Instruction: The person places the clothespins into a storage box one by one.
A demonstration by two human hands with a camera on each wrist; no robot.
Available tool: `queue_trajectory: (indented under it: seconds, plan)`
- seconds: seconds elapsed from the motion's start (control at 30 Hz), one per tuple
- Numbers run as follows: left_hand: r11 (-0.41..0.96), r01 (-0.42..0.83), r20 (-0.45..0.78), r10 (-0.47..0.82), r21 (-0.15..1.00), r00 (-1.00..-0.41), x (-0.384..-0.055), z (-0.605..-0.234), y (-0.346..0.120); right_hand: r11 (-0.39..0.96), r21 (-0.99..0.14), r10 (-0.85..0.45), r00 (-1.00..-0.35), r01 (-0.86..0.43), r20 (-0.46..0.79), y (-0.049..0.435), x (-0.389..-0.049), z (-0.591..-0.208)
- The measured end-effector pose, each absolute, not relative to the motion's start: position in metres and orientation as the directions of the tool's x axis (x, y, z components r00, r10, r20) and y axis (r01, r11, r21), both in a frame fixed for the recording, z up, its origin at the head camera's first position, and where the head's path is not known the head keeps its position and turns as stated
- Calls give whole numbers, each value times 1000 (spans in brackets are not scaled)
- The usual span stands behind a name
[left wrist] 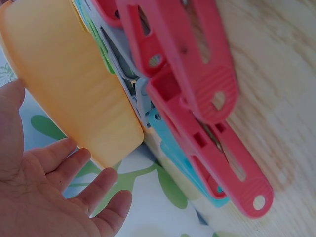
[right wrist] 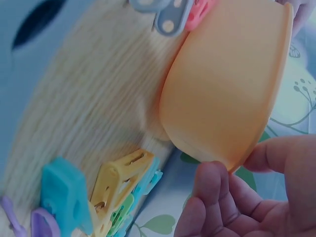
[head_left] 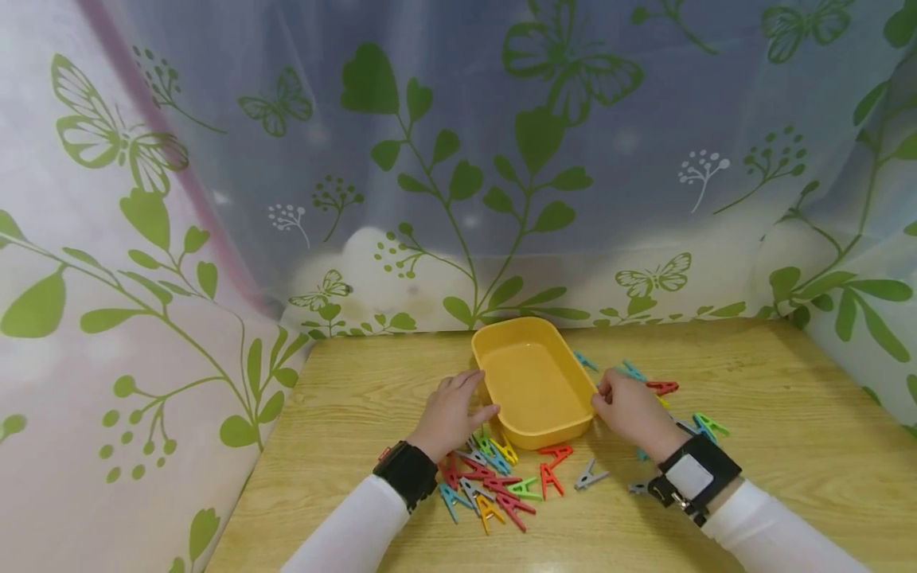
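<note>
Fingers (right wrist: 207,183) of two hands (head_left: 444,418) (head_left: 634,410) touch one yellow tub (head_left: 540,386).

No text, brand or number can be read in any of the three views. On the left wristband (head_left: 408,477) a small red tag (head_left: 385,454) is seen, but it is too small for any lettering to be made out. On the right wristband (head_left: 723,460) a pale panel (head_left: 690,476) is carried, on which no letters can be distinguished. On the tray (head_left: 540,390) and on the clips (left wrist: 182,64), no written mark can be read. On the cloth (head_left: 458,48), only butterflies and plants are printed.
</note>
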State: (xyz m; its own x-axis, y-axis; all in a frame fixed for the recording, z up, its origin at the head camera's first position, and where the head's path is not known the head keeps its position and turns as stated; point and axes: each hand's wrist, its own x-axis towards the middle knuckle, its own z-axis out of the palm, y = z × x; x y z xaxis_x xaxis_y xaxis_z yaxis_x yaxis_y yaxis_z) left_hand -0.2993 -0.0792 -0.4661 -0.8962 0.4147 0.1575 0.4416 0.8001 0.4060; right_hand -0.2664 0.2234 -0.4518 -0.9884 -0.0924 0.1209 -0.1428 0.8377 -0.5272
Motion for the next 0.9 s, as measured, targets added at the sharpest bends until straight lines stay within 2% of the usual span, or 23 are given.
queue_trajectory:
  seconds: [0.47, 0.9]
  plan:
    - [787, 432, 123, 424, 441, -897, -308, -461, -78, 846, -521, -75, -992, -116, 98, 221, -258, -458]
    - [756, 445, 149, 430, 480, -891, -306, -465, -79, 852, -510, -72, -992, -116, 107, 220, -251, -459]
